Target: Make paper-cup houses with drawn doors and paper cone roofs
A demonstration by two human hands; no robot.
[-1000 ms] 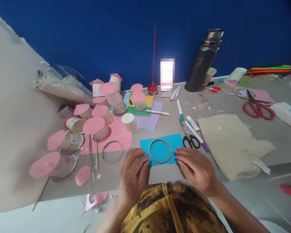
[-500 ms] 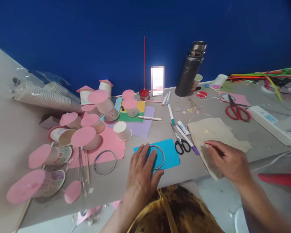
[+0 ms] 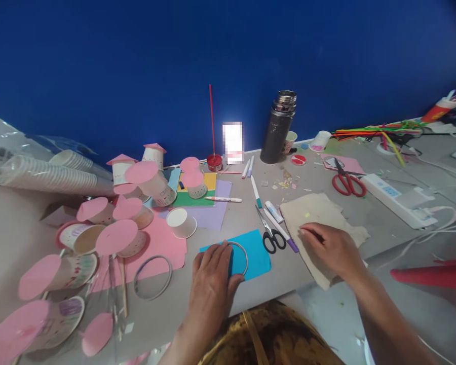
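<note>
My left hand [image 3: 211,276] lies palm down over the left part of a blue sheet of paper [image 3: 256,251], its fingers stretched out. A thin grey ring [image 3: 246,255] rests on that paper, partly under the hand, with the thumb touching its lower edge. My right hand [image 3: 332,248] is above a beige cloth [image 3: 307,205], thumb and fingers drawn together; whatever lies between them, if anything, is hidden. Black-handled scissors [image 3: 274,241] and a purple-capped marker [image 3: 289,239] are between the hands. Left of my left hand, a second ring [image 3: 152,277] partly overlaps pink paper [image 3: 171,248].
Paper cups with pink paper tops [image 3: 117,237] crowd the left side, near a white cup [image 3: 181,223]. A dark thermos [image 3: 277,129] stands by the blue wall. Red-handled scissors [image 3: 347,183] and a white power strip [image 3: 399,200] lie to the right.
The view has swung to the right, so everything sits further left and lower. My left hand's fingers have drawn closer together over the ring. The right hand remains by the cloth.
</note>
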